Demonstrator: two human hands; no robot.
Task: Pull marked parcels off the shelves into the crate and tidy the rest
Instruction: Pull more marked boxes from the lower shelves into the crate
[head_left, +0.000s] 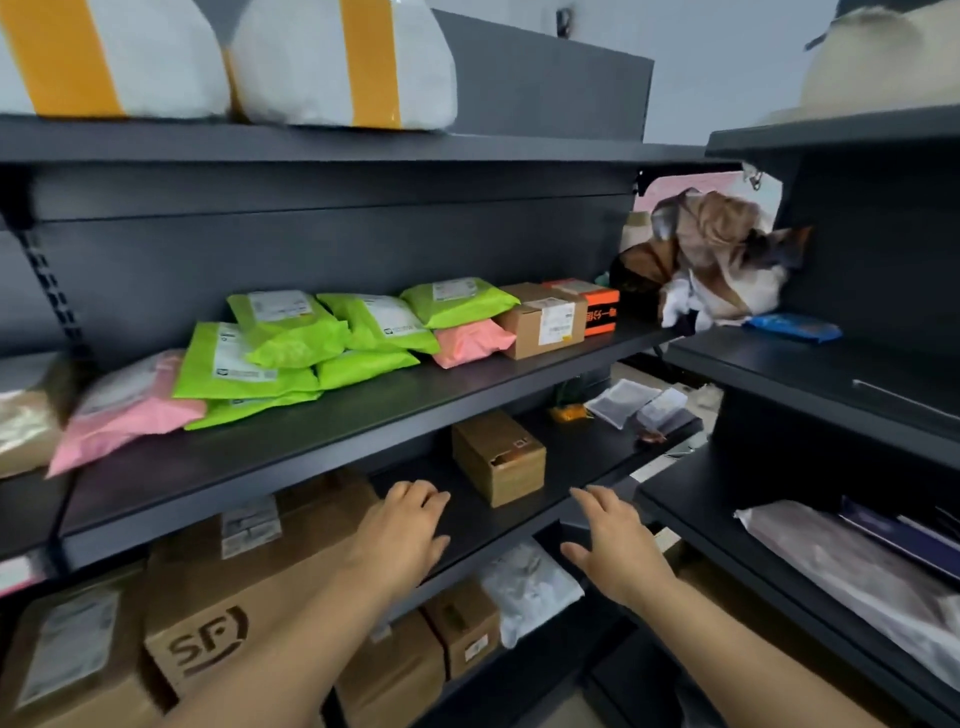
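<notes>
Both hands were out in front of the dark metal shelf (332, 447), empty. Left hand (402, 535) had fingers spread flat over the lower shelf edge; right hand (615, 548) was wide too, palm down, holding nothing. Between them and just behind, a small brown carton (498, 457) stood on the lower shelf, one corner torn. Left of the left hand sat a big brown box printed "SF" (228, 613) with a white label on top. Below were more small cartons (462, 626) and a white poly bag (530, 587). The middle shelf held the parcels: lime-green mailers (291, 338) with white labels, overlapping in a loose pile, pink mailers (130, 410) at the left end and under the right green one, then a labelled brown box (545, 319) touching an orange box (597, 306). On the top shelf were white sacks with yellow tape bands (343, 62).
</notes>
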